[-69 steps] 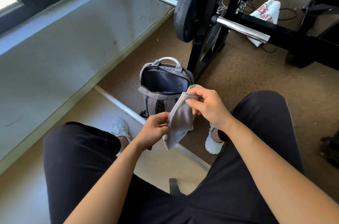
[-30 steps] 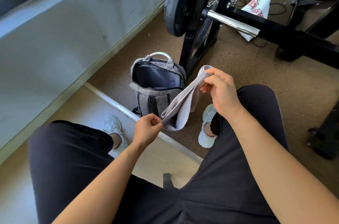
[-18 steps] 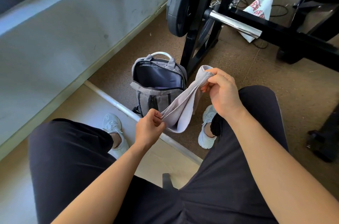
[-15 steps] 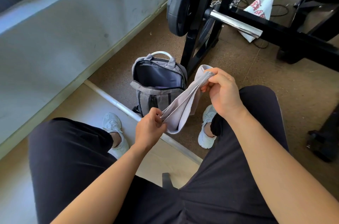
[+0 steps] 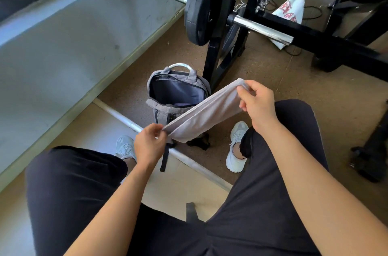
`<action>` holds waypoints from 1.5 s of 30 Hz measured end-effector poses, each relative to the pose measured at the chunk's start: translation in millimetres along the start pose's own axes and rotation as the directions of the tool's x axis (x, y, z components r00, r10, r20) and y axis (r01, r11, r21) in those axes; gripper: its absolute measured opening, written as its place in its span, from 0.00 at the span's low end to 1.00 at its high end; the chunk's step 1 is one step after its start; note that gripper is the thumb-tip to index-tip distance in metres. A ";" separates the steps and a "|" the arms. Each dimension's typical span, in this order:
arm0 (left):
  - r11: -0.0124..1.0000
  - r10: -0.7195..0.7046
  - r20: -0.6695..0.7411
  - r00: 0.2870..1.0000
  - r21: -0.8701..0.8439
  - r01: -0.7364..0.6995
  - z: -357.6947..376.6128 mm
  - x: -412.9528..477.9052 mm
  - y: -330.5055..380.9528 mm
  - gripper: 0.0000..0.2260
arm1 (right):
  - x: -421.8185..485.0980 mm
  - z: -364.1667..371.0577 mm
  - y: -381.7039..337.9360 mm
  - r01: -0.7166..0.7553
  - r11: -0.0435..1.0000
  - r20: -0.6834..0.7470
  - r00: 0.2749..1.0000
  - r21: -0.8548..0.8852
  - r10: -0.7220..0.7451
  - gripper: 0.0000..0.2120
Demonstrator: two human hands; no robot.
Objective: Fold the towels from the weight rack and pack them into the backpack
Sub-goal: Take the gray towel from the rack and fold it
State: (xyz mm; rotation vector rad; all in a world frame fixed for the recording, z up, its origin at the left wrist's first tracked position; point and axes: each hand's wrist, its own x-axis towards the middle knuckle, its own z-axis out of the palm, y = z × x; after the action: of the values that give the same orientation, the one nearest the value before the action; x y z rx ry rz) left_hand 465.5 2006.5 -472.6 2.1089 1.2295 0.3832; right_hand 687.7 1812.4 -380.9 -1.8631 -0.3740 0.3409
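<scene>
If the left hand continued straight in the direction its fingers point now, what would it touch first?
The left hand points up and right, along the towel it pinches, so it would meet more towel first. Beyond that lies the open backpack, though depth is hard to judge from one view.

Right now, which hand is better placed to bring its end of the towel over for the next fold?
Probably the right hand. It holds the raised far end of the gray towel, above the open backpack. The left hand pinches the low, near end, a steady anchor.
</scene>
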 end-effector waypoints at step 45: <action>0.543 -0.291 0.581 0.760 -0.554 0.631 -57.6 18.3 18.5 0.17 | 6.4 21.4 15.0 0.019 0.971 0.121 0.993 -0.240 0.010 0.07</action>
State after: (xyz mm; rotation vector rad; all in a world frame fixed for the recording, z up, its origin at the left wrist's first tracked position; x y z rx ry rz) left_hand 455.8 2038.5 -419.0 1.0119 1.0744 0.1022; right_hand 686.0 1828.9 -402.1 -2.0838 -0.5212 0.4222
